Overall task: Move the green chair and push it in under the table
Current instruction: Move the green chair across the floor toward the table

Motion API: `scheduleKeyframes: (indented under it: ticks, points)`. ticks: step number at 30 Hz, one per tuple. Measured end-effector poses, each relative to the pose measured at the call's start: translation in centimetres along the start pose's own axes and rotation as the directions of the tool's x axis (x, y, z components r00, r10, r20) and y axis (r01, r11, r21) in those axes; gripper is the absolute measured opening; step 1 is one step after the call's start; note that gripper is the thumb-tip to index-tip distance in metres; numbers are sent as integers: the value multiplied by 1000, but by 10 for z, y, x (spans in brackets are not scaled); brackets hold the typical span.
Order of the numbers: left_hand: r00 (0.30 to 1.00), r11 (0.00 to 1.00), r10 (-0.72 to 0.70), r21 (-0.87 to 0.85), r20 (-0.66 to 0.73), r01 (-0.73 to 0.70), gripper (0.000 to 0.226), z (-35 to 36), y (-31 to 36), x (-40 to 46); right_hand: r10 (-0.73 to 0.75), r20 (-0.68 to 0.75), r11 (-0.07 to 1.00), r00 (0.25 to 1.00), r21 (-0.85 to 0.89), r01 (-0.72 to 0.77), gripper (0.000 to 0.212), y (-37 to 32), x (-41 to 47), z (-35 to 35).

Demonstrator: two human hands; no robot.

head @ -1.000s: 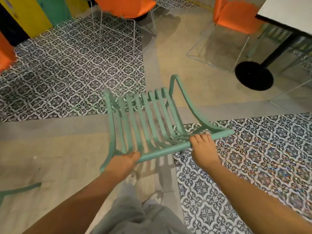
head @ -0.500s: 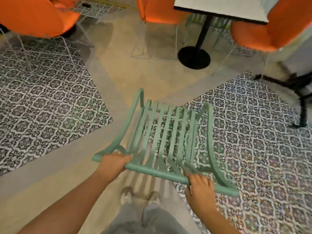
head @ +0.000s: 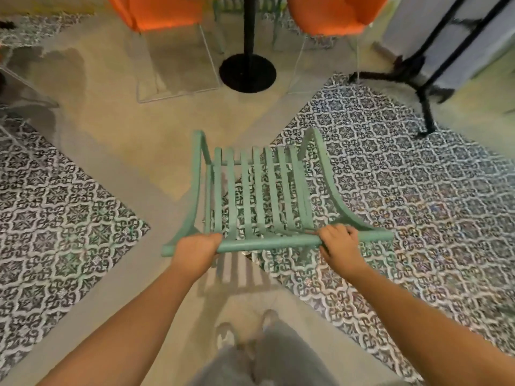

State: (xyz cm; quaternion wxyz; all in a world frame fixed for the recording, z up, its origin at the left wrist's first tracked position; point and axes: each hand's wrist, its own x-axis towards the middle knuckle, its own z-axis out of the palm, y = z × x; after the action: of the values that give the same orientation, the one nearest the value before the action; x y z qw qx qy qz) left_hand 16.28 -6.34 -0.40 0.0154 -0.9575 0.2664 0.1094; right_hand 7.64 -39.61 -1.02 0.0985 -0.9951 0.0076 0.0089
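Gripping green chair (head: 259, 190) top rail: left hand (head: 195, 250), right hand (head: 338, 246), fingers clenched. Risk: legs clipping orange chairs (head: 158, 9) flanking table pedestal (head: 247, 72).

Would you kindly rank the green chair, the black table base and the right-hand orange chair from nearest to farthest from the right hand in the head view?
1. Green chair: its top rail is gripped by the right hand.
2. Table base: ahead on the floor, slightly to the left.
3. Orange chair: beyond the base, at the top of the view.
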Motion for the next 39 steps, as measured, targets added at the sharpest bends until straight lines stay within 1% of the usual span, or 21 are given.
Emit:
scheduleKeyframes:
  ticks: [3, 5, 8, 11, 13, 14, 16, 17, 18, 20, 22, 24, 27, 30, 32, 34, 36, 39]
  points:
    - [999, 998, 30, -52, -21, -31, 20, -10, -5, 33, 9, 33, 1000, 999, 11, -10, 24, 9, 39, -6]
    - [999, 996, 39, -74, -38, -42, 18, -14, -14, 56, 1, 18, 1000, 1000, 23, -1, 22, 13, 62, -8]
    - [999, 997, 40, -72, -8, -40, 26, -22, -37, 99, 9, -18, 999, 1000, 40, -8, 26, 15, 100, -6]
    - [1000, 1000, 11, 1, 9, -11, 37, -37, -61, 152, 18, -78, 999, 997, 38, -15, 33, 20, 145, -1]
    - [996, 997, -73, 31, -41, 75, 37, -46, -67, 188, 22, -61, 998, 998, 57, -19, 37, 27, 179, -1]
    - [985, 988, -154, 16, -73, 155, 38, -51, -66, 206, 19, -39, 998, 999, 62, -17, 38, 30, 196, -3]
    - [938, 945, -326, -49, -117, 323, 50, -57, -51, 237, 13, -16, 998, 1000, 69, -12, 35, 41, 227, -6]
    - [917, 927, -375, -83, -139, 366, 57, -56, -41, 249, 1, -45, 998, 999, 56, 1, 32, 47, 241, -7]
    - [911, 924, -380, -102, -157, 368, 60, -53, -30, 261, -16, -85, 1000, 996, 26, 18, 31, 54, 255, -9]
    - [926, 950, -313, -71, -210, 305, 57, -47, -17, 285, -16, -105, 1000, 994, -8, 15, 31, 69, 287, -16]
    - [927, 960, -278, -57, -252, 273, 60, -48, -20, 313, -46, -79, 999, 996, -8, 46, 42, 87, 319, -22]
    - [928, 965, -263, -60, -265, 256, 67, -57, -27, 344, -100, -70, 994, 992, -40, 97, 51, 106, 353, -25]
    - [937, 967, -255, -69, -239, 245, 71, -74, -37, 400, -95, -60, 993, 994, -78, 91, 55, 127, 412, -28]
    - [948, 973, -231, -53, -221, 225, 68, -86, -53, 459, -38, 0, 995, 999, -87, 38, 54, 143, 476, -30]
    - [946, 978, -207, -43, -248, 203, 63, -95, -64, 497, 8, 16, 993, 1000, -119, -6, 52, 152, 518, -31]
    - [943, 984, -180, -47, -281, 174, 55, -103, -76, 536, 75, 11, 990, 997, -125, -73, 52, 156, 559, -34]
    - [941, 988, -151, -38, -302, 147, 49, -110, -88, 570, 166, -6, 980, 986, -109, -165, 56, 155, 594, -35]
    - [940, 992, -125, -13, -317, 127, 45, -120, -103, 619, 259, -79, 962, 963, -68, -264, 57, 158, 644, -31]
